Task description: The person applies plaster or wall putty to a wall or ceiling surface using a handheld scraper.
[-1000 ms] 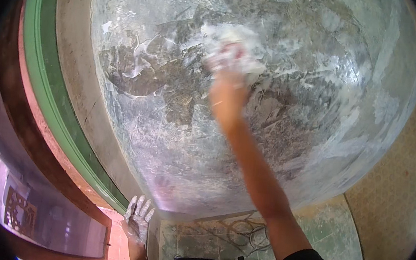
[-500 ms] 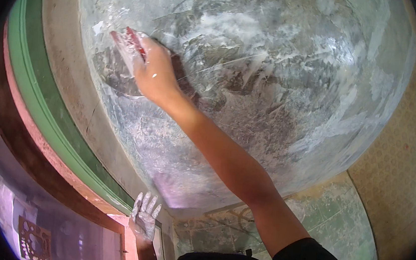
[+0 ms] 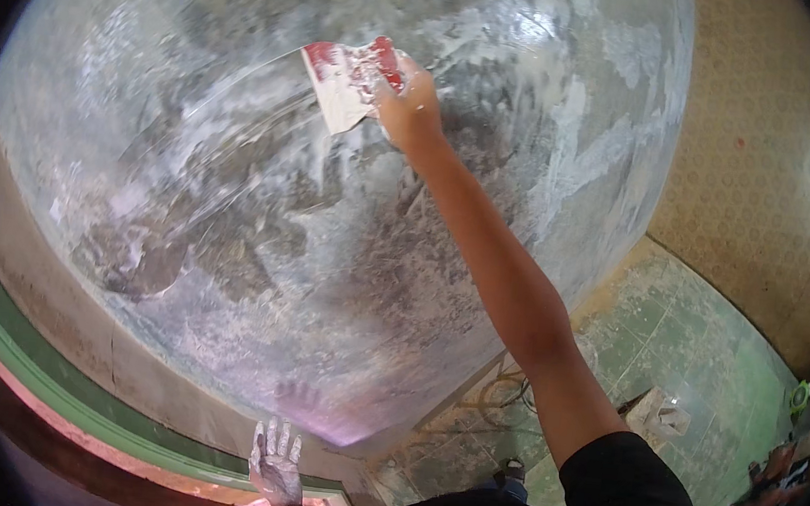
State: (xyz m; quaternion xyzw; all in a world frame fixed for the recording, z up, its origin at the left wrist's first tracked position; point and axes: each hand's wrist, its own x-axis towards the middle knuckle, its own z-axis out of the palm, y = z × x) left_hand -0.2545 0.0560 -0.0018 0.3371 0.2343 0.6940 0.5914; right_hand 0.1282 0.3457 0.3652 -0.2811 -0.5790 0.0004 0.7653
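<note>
While I watch from my distant end, the right hand (image 3: pixel 413 109) grips a red scraper (image 3: pixel 345 86) smeared white, over the patchy grey wall (image 3: pixel 391 296); contact I can't tell. I see the left hand (image 3: pixel 276 476) spread wide, empty, near the green frame (image 3: pixel 43 369).

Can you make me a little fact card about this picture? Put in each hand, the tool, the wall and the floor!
Right hand: holding the scraper
Scraper: red, smeared with white paste
Left hand: open, holding nothing, coated in white
Wall: grey, with patchy white smears
Floor: green tiles, with pale marks
</note>
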